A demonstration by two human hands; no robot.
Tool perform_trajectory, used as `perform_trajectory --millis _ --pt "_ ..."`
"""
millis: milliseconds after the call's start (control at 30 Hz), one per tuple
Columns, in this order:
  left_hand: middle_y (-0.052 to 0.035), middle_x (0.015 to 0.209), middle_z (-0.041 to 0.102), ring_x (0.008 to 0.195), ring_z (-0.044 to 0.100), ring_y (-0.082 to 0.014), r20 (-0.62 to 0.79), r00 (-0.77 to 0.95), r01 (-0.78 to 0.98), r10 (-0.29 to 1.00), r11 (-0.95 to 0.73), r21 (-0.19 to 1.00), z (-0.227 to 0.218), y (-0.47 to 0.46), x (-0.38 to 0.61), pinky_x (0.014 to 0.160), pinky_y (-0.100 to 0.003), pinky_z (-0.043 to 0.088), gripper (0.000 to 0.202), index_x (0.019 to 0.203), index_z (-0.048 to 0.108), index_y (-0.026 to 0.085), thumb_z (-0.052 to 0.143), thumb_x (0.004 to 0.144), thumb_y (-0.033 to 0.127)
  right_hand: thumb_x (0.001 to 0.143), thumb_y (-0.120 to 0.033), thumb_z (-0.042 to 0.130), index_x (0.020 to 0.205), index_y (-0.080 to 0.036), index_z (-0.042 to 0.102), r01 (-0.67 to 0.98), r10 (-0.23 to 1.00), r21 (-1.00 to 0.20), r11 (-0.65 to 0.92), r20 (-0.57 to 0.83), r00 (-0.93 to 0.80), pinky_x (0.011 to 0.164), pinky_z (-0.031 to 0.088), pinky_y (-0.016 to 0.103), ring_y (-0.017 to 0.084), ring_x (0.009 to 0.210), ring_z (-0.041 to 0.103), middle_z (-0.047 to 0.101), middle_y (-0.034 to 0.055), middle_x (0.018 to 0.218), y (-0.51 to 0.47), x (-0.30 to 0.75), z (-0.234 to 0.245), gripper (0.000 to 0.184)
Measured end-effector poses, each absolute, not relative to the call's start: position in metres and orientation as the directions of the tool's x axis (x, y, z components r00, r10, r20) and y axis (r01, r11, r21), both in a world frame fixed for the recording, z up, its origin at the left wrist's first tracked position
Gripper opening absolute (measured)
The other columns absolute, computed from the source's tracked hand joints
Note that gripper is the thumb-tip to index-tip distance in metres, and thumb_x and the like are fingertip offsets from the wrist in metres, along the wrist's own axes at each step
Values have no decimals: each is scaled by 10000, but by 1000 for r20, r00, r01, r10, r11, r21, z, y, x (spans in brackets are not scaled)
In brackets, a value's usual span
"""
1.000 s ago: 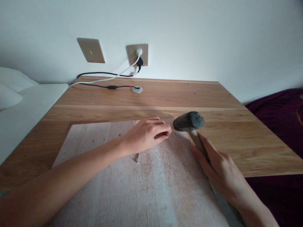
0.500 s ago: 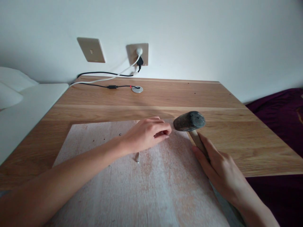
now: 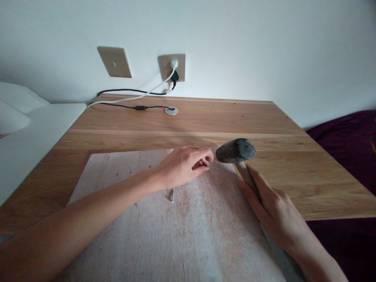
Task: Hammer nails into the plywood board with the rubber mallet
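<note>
Head view: metal piece [image 3: 208, 166] now shows in left hand [image 3: 188, 168]

Hidden moments ago, it is pinched in that grip above the board's [image 3: 164, 243] far right part, apparently being adjusted. Right hand's [image 3: 279, 215] grip wraps the mallet [image 3: 236, 150] by the board's right edge.

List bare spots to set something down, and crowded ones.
Bare: wooden tabletop right of the mallet, toward the purple cloth; lower board between left forearm and right hand. Crowded: tabletop's back left, with cables and round grommet; board around the left hand and metal fastener.
</note>
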State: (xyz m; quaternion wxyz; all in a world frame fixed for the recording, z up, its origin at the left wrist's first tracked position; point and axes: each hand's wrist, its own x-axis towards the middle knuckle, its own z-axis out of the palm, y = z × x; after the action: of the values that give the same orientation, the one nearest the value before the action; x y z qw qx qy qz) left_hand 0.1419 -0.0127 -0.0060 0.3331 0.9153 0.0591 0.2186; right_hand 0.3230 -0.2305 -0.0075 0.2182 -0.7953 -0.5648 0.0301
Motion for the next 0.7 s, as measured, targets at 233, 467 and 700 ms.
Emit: perform_trajectory --millis 233,467,700 --pt "-29 1006 829 905 779 -173 359 901 -50 242 -765 642 -5 -11 142 813 -314 539 93 1043 679 197 714 1002 120 1146 -521 365 1458 -116 631 870 910 -399 -289 167 378 512 553 334 289 684 813 818 85 819 -231 323 -7 576" --pt "-38 1032 815 939 759 -176 331 909 -29 255 -752 659 -6 -10 143 852 -325 554 154 1121 693 205 697 982 139 1130 -549 391 1461 -109 642 844 904 -446 -300 149 400 523 569 310 276 695 814 819 95 836 -230 323 -5 605" --pt "-32 1003 720 958 688 -190 354 895 -11 272 -779 627 -9 -8 143 846 -333 522 169 956 636 198 788 883 212 1118 -567 484 1511 -169 646 769 873 -558 -311 153 464 517 577 234 165 525 703 728 2 675 -241 327 -1 582"
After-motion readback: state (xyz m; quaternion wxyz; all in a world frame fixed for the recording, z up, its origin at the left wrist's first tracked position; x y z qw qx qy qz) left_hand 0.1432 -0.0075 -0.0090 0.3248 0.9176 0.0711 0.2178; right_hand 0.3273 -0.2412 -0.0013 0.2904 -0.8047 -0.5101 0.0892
